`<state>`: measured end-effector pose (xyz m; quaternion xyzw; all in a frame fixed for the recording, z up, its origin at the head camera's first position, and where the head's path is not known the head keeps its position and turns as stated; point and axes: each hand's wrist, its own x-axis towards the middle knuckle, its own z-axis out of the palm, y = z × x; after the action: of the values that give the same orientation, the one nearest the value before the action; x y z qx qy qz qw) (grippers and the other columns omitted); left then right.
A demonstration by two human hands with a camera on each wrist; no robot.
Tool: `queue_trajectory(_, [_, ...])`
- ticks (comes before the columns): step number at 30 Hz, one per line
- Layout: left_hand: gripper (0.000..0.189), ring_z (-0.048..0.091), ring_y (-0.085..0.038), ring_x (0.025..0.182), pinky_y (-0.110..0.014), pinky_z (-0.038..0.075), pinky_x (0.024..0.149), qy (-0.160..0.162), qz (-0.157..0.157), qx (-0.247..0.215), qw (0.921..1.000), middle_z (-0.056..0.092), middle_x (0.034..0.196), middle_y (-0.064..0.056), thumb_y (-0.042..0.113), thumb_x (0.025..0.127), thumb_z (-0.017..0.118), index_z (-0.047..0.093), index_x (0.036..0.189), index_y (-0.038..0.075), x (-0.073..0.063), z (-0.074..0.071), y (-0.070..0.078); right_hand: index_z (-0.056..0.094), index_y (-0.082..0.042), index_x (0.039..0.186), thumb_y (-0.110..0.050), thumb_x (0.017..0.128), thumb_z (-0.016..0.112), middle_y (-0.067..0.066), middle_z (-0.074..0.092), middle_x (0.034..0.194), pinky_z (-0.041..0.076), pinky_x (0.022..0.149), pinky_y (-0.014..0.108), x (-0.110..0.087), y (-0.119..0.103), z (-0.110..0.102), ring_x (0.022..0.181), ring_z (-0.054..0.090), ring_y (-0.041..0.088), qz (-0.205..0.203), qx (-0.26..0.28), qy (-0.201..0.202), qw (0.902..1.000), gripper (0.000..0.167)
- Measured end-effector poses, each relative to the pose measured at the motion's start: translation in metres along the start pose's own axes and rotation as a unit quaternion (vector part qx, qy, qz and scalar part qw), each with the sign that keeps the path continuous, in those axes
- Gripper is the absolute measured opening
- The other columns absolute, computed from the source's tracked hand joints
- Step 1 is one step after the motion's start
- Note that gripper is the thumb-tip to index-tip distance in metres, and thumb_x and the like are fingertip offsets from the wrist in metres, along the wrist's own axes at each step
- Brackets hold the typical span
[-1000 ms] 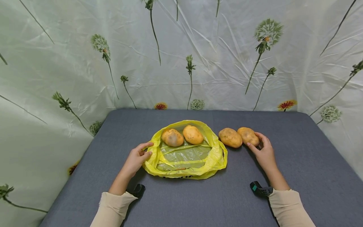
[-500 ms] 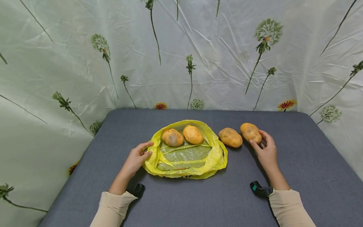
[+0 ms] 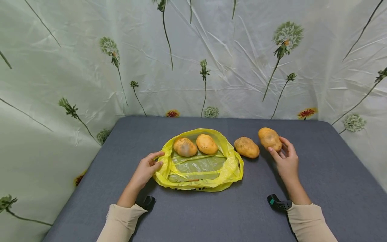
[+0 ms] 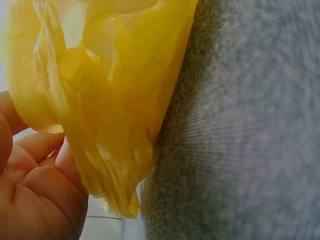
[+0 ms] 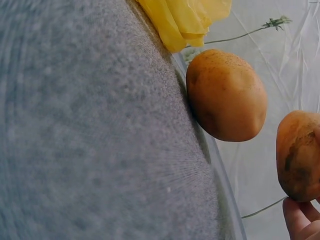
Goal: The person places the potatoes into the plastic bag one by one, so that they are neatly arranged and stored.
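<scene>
A yellow plastic bag point(image 3: 231, 168) lies with its mouth spread on the table. Inside it, toward the back, are two potatoes, one with a grey patch point(image 3: 185, 147) and one plainer point(image 3: 207, 144). My left hand point(image 3: 143, 171) holds the bag's left rim; in the left wrist view some fingertips are hidden behind the thin plastic point(image 4: 115, 100). Off to the right, my right hand point(image 3: 287, 164) grips a potato point(image 3: 269, 138) raised above the table, its dark-stained side point(image 5: 300, 165) showing in the right wrist view. Another potato point(image 3: 246, 147) lies between it and the bag.
Grey cloth covers the table point(image 3: 205, 218). Behind and to the left hangs a pale curtain point(image 3: 242, 67) printed with flowers. A black band point(image 3: 279, 203) sits at the right wrist, and a similar dark one point(image 3: 147, 203) at the left.
My right hand has lifted its potato and drawn it away from the neighbouring potato, slightly right and up. My left hand and the bag have stayed in place.
</scene>
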<state>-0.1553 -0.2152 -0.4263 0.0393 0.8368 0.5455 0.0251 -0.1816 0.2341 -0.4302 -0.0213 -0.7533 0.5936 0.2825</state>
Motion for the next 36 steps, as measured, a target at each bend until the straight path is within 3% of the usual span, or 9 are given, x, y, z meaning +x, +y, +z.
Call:
queue_trajectory(7, [0.037,0.042,-0.014,0.061,-0.024,0.038,0.051,-0.002,-0.002,-0.002,1.0000,0.048,0.109,-0.015,0.005,0.089,0.055,0.050,0.125,0.001,-0.001,0.000,-0.001,0.050,0.002,0.122,0.005,0.075,0.069,0.005,0.047,0.117,0.041,0.079,0.014,0.000,0.002,0.002,0.108,0.047,0.016,-0.035,0.061,0.008,0.9975,0.051])
queue_trajectory(19, [0.036,0.042,-0.014,0.060,-0.023,0.037,0.050,0.002,-0.007,0.004,1.0000,0.048,0.102,-0.014,0.005,0.088,0.055,0.051,0.124,0.003,0.000,0.001,-0.001,0.045,0.005,0.125,0.014,0.074,0.064,0.008,0.046,0.122,0.039,0.087,0.019,-0.005,-0.028,0.010,0.113,0.045,0.016,-0.079,0.030,-0.029,0.9960,0.056])
queue_trajectory(26, [0.037,0.043,-0.015,0.061,-0.023,0.038,0.051,0.001,-0.009,-0.001,1.0000,0.049,0.105,-0.014,0.004,0.088,0.055,0.050,0.125,0.003,0.000,0.002,0.002,0.044,0.011,0.123,0.021,0.070,0.063,0.017,0.045,0.122,0.038,0.086,0.017,-0.016,-0.063,0.016,0.113,0.045,0.010,-0.151,0.005,-0.063,0.9866,0.057])
queue_trajectory(36, [0.037,0.043,-0.014,0.061,-0.023,0.039,0.051,0.000,-0.005,-0.001,1.0000,0.048,0.107,-0.014,0.004,0.088,0.055,0.050,0.125,0.002,0.001,0.000,-0.001,0.044,0.015,0.120,0.025,0.065,0.064,0.026,0.042,0.122,0.037,0.089,0.020,-0.025,-0.081,0.032,0.115,0.043,0.014,-0.203,0.024,-0.116,0.9719,0.059])
